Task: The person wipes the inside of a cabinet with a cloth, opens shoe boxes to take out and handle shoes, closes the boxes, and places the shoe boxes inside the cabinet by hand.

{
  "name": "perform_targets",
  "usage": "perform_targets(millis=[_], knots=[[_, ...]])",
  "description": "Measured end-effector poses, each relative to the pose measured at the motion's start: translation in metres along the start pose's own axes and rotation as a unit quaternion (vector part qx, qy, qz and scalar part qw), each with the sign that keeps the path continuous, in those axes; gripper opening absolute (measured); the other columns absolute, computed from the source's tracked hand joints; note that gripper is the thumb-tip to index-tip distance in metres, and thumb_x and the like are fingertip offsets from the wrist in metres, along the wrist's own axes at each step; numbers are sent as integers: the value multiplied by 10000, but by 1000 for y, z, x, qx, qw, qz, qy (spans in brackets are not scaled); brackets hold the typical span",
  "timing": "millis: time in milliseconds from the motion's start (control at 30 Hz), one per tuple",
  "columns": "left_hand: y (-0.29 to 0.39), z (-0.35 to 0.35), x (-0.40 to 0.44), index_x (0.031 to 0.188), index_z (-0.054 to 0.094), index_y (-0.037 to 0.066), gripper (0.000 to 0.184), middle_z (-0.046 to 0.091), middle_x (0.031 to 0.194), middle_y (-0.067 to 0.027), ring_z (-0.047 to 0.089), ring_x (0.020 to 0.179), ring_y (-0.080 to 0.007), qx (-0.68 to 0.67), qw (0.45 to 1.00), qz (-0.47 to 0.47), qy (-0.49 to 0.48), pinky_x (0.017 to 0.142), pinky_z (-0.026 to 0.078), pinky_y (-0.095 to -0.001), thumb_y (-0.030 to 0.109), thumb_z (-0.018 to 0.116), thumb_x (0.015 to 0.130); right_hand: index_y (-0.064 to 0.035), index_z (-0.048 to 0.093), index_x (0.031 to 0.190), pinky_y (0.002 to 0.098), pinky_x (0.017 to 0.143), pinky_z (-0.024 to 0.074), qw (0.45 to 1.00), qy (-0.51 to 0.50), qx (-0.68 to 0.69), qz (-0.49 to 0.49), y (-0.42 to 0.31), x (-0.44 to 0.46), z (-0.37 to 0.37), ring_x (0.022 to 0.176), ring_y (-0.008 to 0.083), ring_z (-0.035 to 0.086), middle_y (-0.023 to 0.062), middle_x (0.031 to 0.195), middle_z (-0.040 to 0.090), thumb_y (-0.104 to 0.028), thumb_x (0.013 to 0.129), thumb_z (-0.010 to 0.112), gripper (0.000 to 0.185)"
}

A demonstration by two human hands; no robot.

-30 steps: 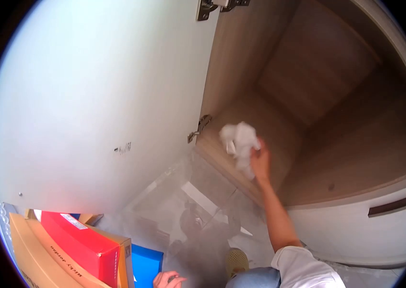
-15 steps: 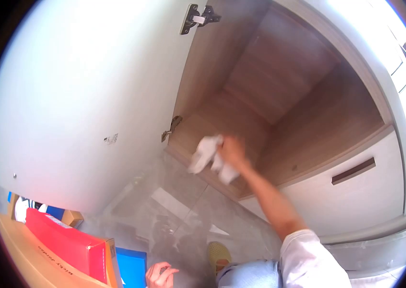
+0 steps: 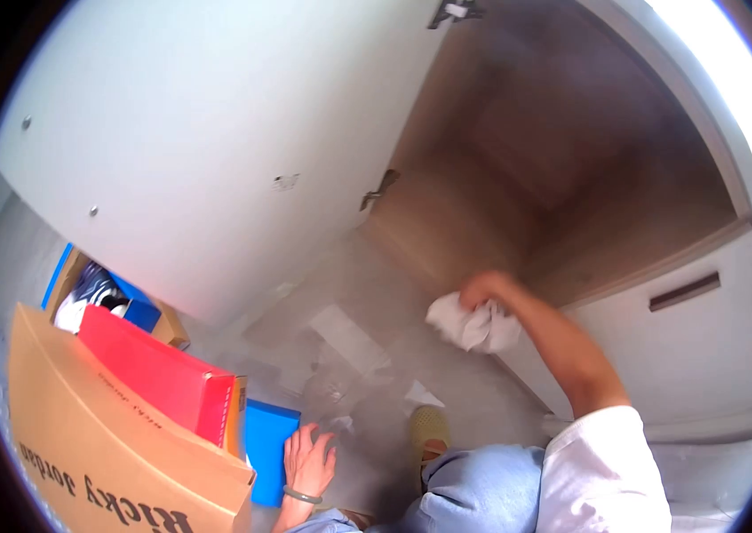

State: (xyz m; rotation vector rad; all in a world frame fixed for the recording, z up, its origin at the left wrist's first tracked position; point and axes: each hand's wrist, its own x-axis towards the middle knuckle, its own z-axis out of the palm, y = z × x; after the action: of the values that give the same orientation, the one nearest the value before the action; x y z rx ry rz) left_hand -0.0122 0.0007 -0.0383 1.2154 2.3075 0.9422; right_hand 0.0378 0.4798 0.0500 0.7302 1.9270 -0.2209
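Note:
A crumpled white cloth (image 3: 472, 329) hangs from my right hand (image 3: 489, 290), whose fingers are closed around it. That hand is just in front of the lower front edge of an open wooden cabinet (image 3: 451, 209). My left hand (image 3: 308, 464), with a bracelet at the wrist, is beside the blue box (image 3: 271, 435), its fingers spread and holding nothing. Whether the fingertips touch the box I cannot tell. The cabinet's white door (image 3: 216, 133) stands swung out to the left.
A red box (image 3: 158, 373) and a large brown carton (image 3: 118, 435) stand at lower left. Behind them, shoes (image 3: 93, 291) lie in an open box. Below the cabinet opening is a drawer front with a dark handle (image 3: 685, 291). Grey floor (image 3: 305, 355) lies between, with my foot on it.
My right hand has drawn the cloth back from inside the cabinet to its front edge. My left hand has come further into view beside the blue box. The view has shifted toward the boxes.

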Motion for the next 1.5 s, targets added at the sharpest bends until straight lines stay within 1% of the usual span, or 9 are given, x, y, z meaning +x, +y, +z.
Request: perform_targets(millis=[167, 300, 467, 567, 733, 800, 1267, 1333, 1500], knots=[[-62, 41, -40, 1175, 629, 51, 370, 509, 1380, -137, 484, 1246, -252, 302, 951, 7, -68, 1043, 371, -387, 115, 616, 810, -106, 712, 1155, 459, 906, 516, 984, 8, 41, -175, -119, -20, 82, 1087, 335, 658, 160, 1139, 702, -169, 731, 567, 453], [-77, 66, -42, 1342, 546, 88, 506, 443, 1477, -57, 425, 1299, -175, 572, 815, 94, -7, 1074, 306, -345, 145, 517, 840, -152, 597, 1328, 458, 999, 457, 976, 45, -118, -178, -157, -5, 115, 1199, 386, 559, 213, 1339, 542, -247, 828, 604, 509], [-50, 31, -2, 1390, 518, 207, 526, 497, 1377, -23, 360, 1391, -209, 484, 871, 79, 39, 1101, 281, -408, 133, 526, 869, -87, 389, 1478, 441, 1013, 442, 870, 159, 172, -434, -229, 3, 94, 1188, 407, 550, 271, 1324, 523, -330, 926, 576, 632], [-39, 8, 14, 1379, 524, 207, 592, 517, 1310, -54, 413, 1341, -241, 371, 928, 4, 1, 1093, 296, -425, 86, 579, 802, -96, 282, 1539, 435, 1054, 422, 855, 70, 242, -454, -282, -12, 66, 1264, 400, 513, 281, 1417, 452, -392, 940, 572, 728], [-39, 2, 13, 1312, 586, 177, 666, 559, 1225, -88, 474, 1264, -260, 287, 958, -3, -5, 1089, 298, -473, 13, 636, 669, -123, 176, 1575, 424, 1179, 273, 667, -15, 428, -610, -335, -12, 59, 1456, 366, 280, 244, 1565, 290, -307, 891, 638, 846], [-43, 3, 7, 1313, 586, 175, 665, 563, 1239, -89, 478, 1262, -259, 278, 961, 1, -3, 1091, 296, -483, 21, 636, 669, -128, 168, 1577, 423, 1188, 259, 666, -97, 422, -607, -339, -38, 54, 1467, 340, 256, 218, 1577, 275, -263, 875, 664, 870], [-49, 4, 28, 1374, 545, 176, 702, 516, 1344, -126, 442, 1301, -304, 270, 962, 8, -35, 1110, 273, -536, 37, 626, 690, -77, 178, 1570, 402, 1188, 263, 679, -62, 324, -656, -359, 3, 55, 1453, 330, 296, 217, 1563, 317, -255, 893, 672, 856], [-48, 2, 29, 1368, 549, 183, 678, 512, 1341, -121, 450, 1292, -296, 292, 953, 3, -77, 1115, 271, -529, 50, 627, 707, -17, 167, 1557, 397, 1181, 263, 857, -51, 184, -480, -355, 25, 67, 1451, 357, 294, 242, 1562, 304, -392, 903, 654, 898], [-38, 0, 19, 1319, 574, 202, 591, 573, 1270, -74, 460, 1300, -224, 313, 948, 13, -60, 1155, 251, -508, 88, 614, 741, 11, 122, 1559, 375, 1182, 236, 785, -300, 370, -396, -352, 50, 134, 1455, 321, 295, 236, 1572, 286, -589, 944, 494, 937]])
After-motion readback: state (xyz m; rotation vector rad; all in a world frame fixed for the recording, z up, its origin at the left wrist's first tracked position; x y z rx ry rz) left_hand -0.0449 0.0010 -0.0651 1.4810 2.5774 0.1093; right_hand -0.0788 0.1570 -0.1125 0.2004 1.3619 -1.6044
